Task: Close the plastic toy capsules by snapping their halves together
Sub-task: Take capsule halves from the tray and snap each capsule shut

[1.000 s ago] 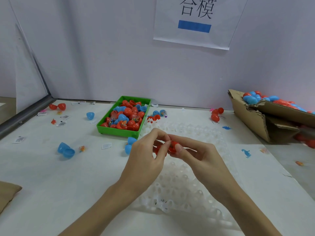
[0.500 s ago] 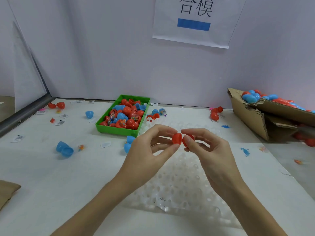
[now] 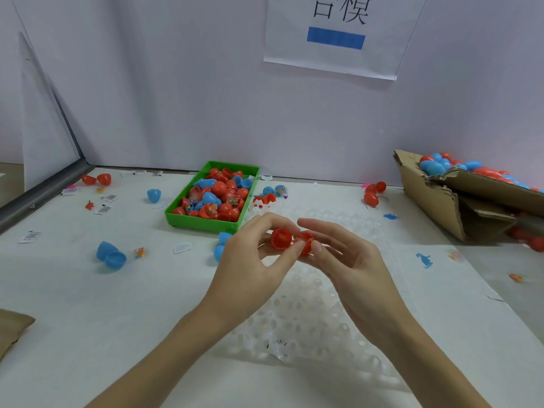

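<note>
On the left part of the table (image 3: 73, 304) lie two red halves (image 3: 97, 179) near the back edge, a single blue half (image 3: 154, 195), and closer to the front a pair of blue halves (image 3: 111, 256) touching each other, with small paper labels scattered around.

Behind the hands stands the green tray (image 3: 188, 222). It is filled with red and blue capsule halves, and some of them show small toys inside.

In the middle, both hands are raised above the white plastic grid (image 3: 306, 322) that lies on the table. The left hand (image 3: 250, 272) pinches the left red half (image 3: 281, 238) between thumb and fingers, with its open side turned to the camera. The right hand (image 3: 350, 263) pinches the right red half (image 3: 306, 241) with thumb and curled fingers, while its forefinger is stretched over the top. The two halves touch each other at the rims, but they are not joined into one closed capsule.

On the right, three red capsules (image 3: 373, 192) lie near the wall. At the far right, the torn cardboard box (image 3: 435, 201) holds many closed red and blue capsules.
</note>
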The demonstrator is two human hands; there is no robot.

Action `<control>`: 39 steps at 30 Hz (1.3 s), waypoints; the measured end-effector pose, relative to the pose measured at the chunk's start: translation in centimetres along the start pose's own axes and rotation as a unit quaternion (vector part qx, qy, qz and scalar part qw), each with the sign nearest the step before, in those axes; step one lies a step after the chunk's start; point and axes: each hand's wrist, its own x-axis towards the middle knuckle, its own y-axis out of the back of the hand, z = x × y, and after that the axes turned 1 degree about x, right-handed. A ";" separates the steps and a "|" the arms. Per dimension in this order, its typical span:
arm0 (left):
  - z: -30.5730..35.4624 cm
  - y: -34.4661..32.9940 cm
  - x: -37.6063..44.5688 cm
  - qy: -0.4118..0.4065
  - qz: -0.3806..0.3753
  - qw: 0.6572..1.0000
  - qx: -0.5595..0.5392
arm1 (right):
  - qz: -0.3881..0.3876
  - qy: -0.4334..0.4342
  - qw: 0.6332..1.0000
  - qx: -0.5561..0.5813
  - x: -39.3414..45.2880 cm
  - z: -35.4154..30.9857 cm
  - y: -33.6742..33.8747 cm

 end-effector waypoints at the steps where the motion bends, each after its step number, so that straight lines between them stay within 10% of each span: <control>1: 0.0 0.0 0.0 -0.013 0.005 1.000 0.012 | -0.003 -0.002 1.000 0.008 0.0 0.0 0.0; 20: -0.2 0.3 0.2 -0.062 -0.002 0.995 0.080 | 0.011 -0.003 1.000 0.029 0.2 0.2 0.2; 30: -1.6 -0.4 -0.5 0.170 0.015 0.984 -0.053 | -0.032 -0.035 0.991 -0.126 0.6 -0.2 1.1; 37: -2.3 0.2 0.2 0.144 0.014 0.988 0.044 | 0.030 0.109 0.887 -0.447 3.7 -2.5 -3.1; 39: -2.2 0.2 0.4 0.142 -0.008 0.986 0.086 | -0.057 0.117 0.883 -0.451 5.9 -3.5 -6.4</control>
